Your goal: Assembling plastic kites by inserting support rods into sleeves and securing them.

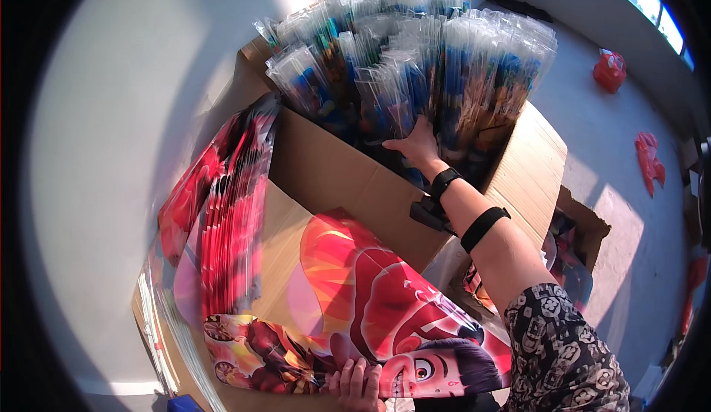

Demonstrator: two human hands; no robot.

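Observation:
A large cardboard box (348, 161) holds rows of clear plastic packets (492, 64) with blue and multicoloured contents, standing upright. My right hand (418, 144) reaches over its near side. The thumb and a finger close around the lower part of a bunch of these packets (391, 90); the other fingers are hidden. At the bottom, the fingers of my left hand (357, 384) curl over the edge of a shiny red sheet (400, 301) printed with cartoon characters. A thick stack of similar folded red sheets (235, 227) lies to the left.
An open box flap (527, 156) sticks out at the right, beside a smaller carton (589, 223) with plastic-wrapped goods. Red plastic bags (609, 70) lie on the floor. White strips (159, 330) run along the left, next to a pale wall (111, 153).

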